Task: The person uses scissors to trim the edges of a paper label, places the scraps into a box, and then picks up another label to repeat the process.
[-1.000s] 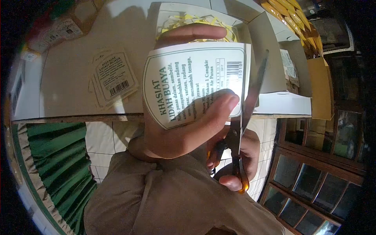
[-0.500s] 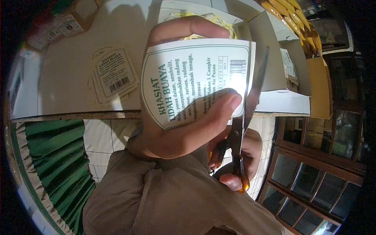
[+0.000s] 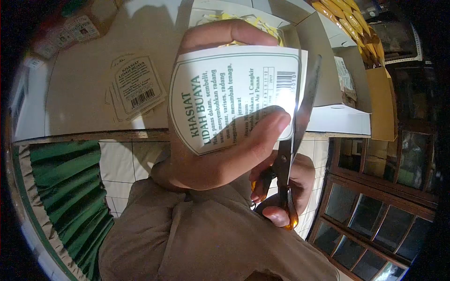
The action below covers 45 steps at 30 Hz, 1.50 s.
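My left hand [image 3: 220,166] grips a white printed label [image 3: 234,93], with the thumb across its face and the fingers behind it. Green lettering reads "KHASIAT LIDAH BUAYA", and a barcode sits near the right edge, under bright glare. In my right hand [image 3: 302,180] is a pair of scissors [image 3: 284,161] with amber and black handles. The blades point upward along the label's right edge, and part of them is hidden by the label. Several similar labels [image 3: 138,86] lie in an overlapping pile on the table, left of my left hand.
Behind my left hand, an open box [image 3: 243,7] holds yellow and white paper strips [image 3: 260,23]. Another box [image 3: 352,96] with printed papers stands right, near yellow packets [image 3: 344,14]. The table's front edge [image 3: 93,137] runs above my lap. A green curtain [image 3: 70,187] hangs left; a glass-paned cabinet [image 3: 375,206] stands right.
The scissors and the label's right edge have shifted very slightly, and a little more of a pale strip shows beside the blade. Both hands keep their hold.
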Tool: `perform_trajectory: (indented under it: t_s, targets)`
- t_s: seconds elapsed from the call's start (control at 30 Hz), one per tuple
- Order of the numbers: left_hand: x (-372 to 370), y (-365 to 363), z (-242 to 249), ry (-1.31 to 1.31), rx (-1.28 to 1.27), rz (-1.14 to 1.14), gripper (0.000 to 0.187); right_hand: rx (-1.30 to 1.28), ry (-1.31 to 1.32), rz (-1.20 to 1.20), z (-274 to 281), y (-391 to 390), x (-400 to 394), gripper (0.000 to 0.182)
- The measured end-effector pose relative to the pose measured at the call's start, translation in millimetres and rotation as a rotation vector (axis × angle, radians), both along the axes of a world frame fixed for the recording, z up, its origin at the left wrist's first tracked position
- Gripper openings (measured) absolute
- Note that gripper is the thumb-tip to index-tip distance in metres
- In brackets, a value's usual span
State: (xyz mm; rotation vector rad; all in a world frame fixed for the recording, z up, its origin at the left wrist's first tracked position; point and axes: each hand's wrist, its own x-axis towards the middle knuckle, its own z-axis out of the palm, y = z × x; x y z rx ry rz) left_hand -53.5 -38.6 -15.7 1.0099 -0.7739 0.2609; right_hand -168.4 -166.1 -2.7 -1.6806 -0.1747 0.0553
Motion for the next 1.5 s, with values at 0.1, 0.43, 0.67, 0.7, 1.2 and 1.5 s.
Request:
perform_trajectory:
  t_s: [0.1,0.43,0.67,0.7,1.2,1.5]
  targets:
    - [-2,5,3,0.004,0.057,-0.026,0.068,-0.005,0.006,-0.009,-1,0,-1,0.045]
    - [-1,6,5,-0.041,0.141,-0.082,0.065,0.029,-0.093,0.027,-4,-2,-1,0.055]
    - [1,6,4,-0.062,0.105,-0.091,0.066,0.086,-0.089,-0.018,-2,2,0,0.054]
    - [1,6,4,-0.087,0.110,-0.108,0.066,0.086,-0.076,-0.010,-2,1,1,0.052]
    - [4,10,1,-0.116,0.163,-0.085,0.068,0.061,-0.079,-0.031,-1,1,2,0.049]
    - [-3,4,3,0.013,0.087,-0.046,0.066,0.053,-0.121,-0.030,-1,2,3,0.047]
